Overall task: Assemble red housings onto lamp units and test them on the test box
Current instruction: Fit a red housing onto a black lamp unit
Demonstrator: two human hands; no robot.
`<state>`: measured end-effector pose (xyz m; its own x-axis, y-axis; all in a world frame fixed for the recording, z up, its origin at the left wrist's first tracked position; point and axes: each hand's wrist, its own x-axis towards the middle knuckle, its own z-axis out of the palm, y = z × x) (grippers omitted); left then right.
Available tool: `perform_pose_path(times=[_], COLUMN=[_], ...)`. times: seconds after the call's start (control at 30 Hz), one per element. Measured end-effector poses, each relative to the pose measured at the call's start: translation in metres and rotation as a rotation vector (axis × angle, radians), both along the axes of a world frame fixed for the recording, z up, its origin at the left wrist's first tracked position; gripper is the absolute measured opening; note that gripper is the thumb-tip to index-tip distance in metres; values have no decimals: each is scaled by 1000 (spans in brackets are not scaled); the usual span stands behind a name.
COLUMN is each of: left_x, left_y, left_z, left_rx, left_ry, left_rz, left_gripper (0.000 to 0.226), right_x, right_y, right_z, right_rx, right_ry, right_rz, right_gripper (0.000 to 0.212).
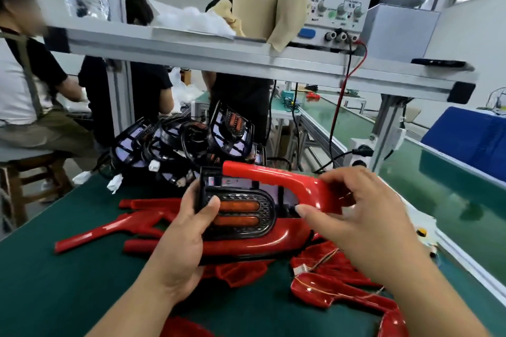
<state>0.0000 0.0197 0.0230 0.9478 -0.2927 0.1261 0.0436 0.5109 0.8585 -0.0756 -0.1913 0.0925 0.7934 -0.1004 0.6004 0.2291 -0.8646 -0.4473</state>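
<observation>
Green bench mat [68,268] under a grey shelf [191,46], factory line beyond.

Held above mat centre: one black lamp unit [241,210], two amber bars in a mesh bezel, seated inside one red housing [262,245]. Left hand [178,249] clasping the unit's left end, thumb across the bezel. Right hand [356,216] wrapped round the housing's right bend, thumb at the inner edge, fingers over the top.

Behind: pile of lamp units [191,142], four or five, exact count lost in overlap; three white connectors [115,182] trailing at its front.

Loose red housings [115,227] flat on mat, two or three at left, more at right beneath the forearm, number unclear, one cut off by the bottom edge.

On shelf: one power supply [339,0], green 0.000, red digits partly blurred; red and black leads [345,79] hanging down.

Three people [238,90] in background, partly hidden by shelf.
</observation>
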Motion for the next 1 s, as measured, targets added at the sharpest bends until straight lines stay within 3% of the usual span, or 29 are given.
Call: perform_pose_path(times=[0.2,0.3,0.5,0.57,0.7,0.8,0.87,1.0], left_x=[-2,-1,-4,-4,-4,-4,-5,-5], left_y=[-3,-3,-4,-3,-4,-9,-12,-15], left_z=[-2,-6,-8,-9,-13,-16,-19,-18], left_rx=[79,125,188,181,157,102,89,85], left_ry=[-79,-109,-137,-154,-225,-177,-140,-134], left_rz=[-51,-45,-11,-3,2,12,10,41], left_gripper=[43,43,24,29,71,62,50,47], right_x=[15,15,15,14,15,20,24,27], right_y=[8,6,4,3,5,9,12,15], right_z=[-35,-44,-55,-57,-58,-63,-70,-77], right_rx=[-76,-53,23,85,245,355,516,745], right_ry=[23,-8,-79,-66,-121,-181,-111,-34], right_rz=[-27,-6,18,48,111,118,146,175], right_gripper=[49,44,45,45,33,24,26,30])
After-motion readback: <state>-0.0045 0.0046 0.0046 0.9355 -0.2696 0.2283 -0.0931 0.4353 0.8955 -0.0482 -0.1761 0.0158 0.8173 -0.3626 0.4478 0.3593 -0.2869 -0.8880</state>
